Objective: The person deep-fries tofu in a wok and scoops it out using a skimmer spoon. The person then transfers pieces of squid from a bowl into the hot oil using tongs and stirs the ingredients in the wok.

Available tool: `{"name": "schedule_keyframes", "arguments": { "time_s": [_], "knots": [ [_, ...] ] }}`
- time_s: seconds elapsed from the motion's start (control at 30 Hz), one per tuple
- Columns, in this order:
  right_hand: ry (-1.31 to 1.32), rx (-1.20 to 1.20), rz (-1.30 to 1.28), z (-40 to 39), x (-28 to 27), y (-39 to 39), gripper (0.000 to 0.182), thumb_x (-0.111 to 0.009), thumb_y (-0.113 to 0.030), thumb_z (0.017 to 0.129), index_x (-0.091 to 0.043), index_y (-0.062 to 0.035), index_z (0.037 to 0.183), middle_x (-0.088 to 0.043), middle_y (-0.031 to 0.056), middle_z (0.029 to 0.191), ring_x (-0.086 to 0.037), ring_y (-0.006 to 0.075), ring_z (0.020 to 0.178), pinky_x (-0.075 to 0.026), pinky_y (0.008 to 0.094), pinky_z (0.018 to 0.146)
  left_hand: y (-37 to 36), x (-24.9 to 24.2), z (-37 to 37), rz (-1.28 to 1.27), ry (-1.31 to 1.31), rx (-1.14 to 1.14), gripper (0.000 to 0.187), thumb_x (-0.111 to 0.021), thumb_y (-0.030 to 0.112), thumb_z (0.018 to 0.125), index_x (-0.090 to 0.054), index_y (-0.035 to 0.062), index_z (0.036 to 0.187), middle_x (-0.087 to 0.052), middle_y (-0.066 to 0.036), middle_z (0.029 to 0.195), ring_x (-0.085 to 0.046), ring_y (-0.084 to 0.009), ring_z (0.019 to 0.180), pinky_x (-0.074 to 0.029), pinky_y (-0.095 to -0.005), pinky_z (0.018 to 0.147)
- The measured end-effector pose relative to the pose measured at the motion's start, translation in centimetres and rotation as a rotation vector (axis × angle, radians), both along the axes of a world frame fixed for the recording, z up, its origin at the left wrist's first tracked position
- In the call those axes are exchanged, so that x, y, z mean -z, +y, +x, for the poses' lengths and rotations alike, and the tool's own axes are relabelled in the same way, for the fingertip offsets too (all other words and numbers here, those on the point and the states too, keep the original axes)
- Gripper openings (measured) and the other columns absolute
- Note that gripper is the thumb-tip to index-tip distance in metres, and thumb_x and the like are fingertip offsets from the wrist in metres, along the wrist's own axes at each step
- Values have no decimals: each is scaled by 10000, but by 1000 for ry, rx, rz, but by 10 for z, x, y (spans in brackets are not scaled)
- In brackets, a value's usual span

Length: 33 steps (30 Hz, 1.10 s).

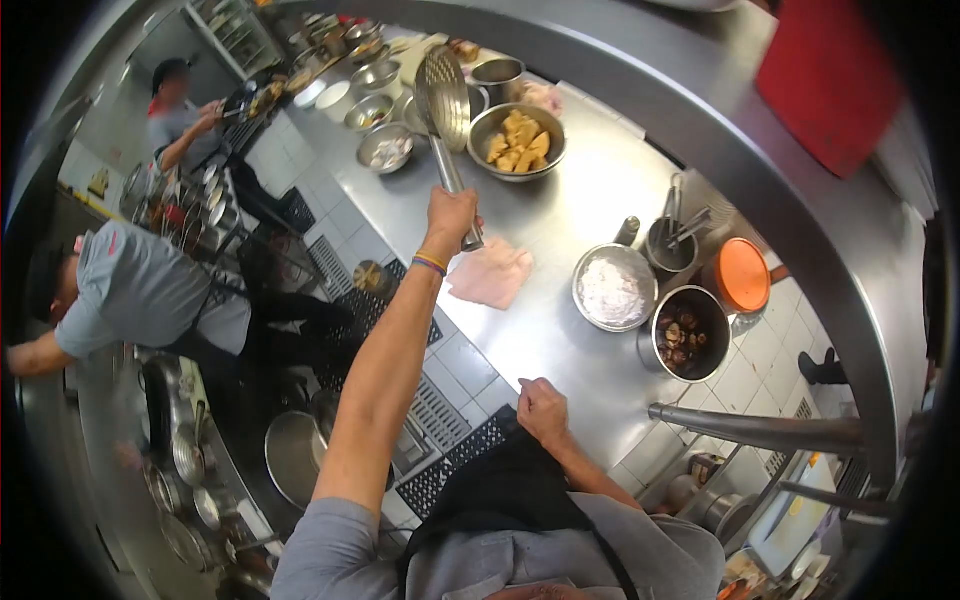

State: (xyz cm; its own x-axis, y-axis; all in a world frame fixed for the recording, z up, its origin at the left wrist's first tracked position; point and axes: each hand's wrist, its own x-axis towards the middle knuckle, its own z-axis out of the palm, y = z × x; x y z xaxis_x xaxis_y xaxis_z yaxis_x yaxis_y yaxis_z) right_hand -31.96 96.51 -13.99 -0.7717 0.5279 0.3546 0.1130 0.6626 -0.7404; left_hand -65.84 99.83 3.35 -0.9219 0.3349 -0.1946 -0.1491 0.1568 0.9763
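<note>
My left hand [453,212] is wrapped around the handle of a perforated metal ladle [443,95], whose bowl hangs over the steel table beside a metal bowl of yellow-brown chunks [518,143]. Just below that hand, a pale flat piece [492,275], like raw meat or skin, lies on the table [545,330]. My right hand [542,408] is at the table's near edge with its fingers curled; whatever they may hold is hidden.
Right of centre stand a bowl of white powder [612,292], a pot of dark pieces [688,335], a utensil pot [672,247] and an orange-lidded container [742,275]. Two people [150,285] work at left. A metal rail [760,428] juts in at right.
</note>
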Motion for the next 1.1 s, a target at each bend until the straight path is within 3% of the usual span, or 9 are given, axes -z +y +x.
{"name": "schedule_keyframes", "arguments": {
  "time_s": [0.2,0.33,0.5,0.67,0.73,0.93,1.0,1.1],
  "knots": [
    [-28,-25,25,-3,7,-2,164,-636,-4,823,-715,-69,950,-628,100,772,-636,305,637,-534,398,556,-129,-22,95,74,-68,17,110,-525,48,844,-447,0,905,-509,-77,605,-526,-181,427,-455,-340,381],
    [-61,-64,63,0,7,-4,159,-625,-13,854,-716,-63,974,-614,110,768,-627,309,637,-508,405,552,-238,3,177,245,-445,-66,99,-513,31,857,-457,22,938,-489,-65,631,-482,-150,431,-443,-325,389],
    [-69,-88,98,0,11,-5,167,-614,-53,883,-723,-64,1009,-634,110,799,-637,315,640,-517,409,573,-360,10,301,435,-607,-340,126,-531,57,882,-461,52,987,-469,-36,681,-476,-125,472,-414,-299,387],
    [1,-152,206,-1,5,-19,184,-600,-59,897,-719,-40,1035,-648,141,845,-650,334,735,-525,414,665,-477,-5,445,482,-475,-678,221,-561,58,886,-502,45,1099,-477,-45,708,-453,-124,465,-396,-293,380],
    [29,-256,124,-1,-5,-46,174,-586,-29,910,-711,4,1027,-644,164,846,-643,321,754,-516,396,692,-521,-7,510,522,-340,-841,262,-593,71,867,-516,51,1117,-474,-26,703,-434,-114,447,-367,-274,360],
    [74,-720,-5,23,-32,-228,188,-598,-7,901,-720,-14,1044,-654,165,837,-648,306,740,-516,369,669,-609,-22,686,502,86,-1396,304,-543,71,867,-504,50,1168,-496,-38,747,-414,-114,406,-396,-287,313],
    [10,-921,-110,53,-47,-297,178,-612,-11,893,-721,-12,1033,-651,161,816,-644,294,711,-514,363,654,-626,-25,737,485,215,-1562,274,-552,85,889,-514,63,1159,-478,-19,737,-398,-96,428,-368,-255,340],
    [98,-1192,-45,97,-46,-376,163,-632,-15,881,-720,-6,1018,-649,155,824,-630,299,680,-513,380,637,-642,-20,810,516,323,-1832,250,-586,113,893,-531,77,1135,-460,-3,734,-395,-83,475,-342,-235,391]
  ]
}}
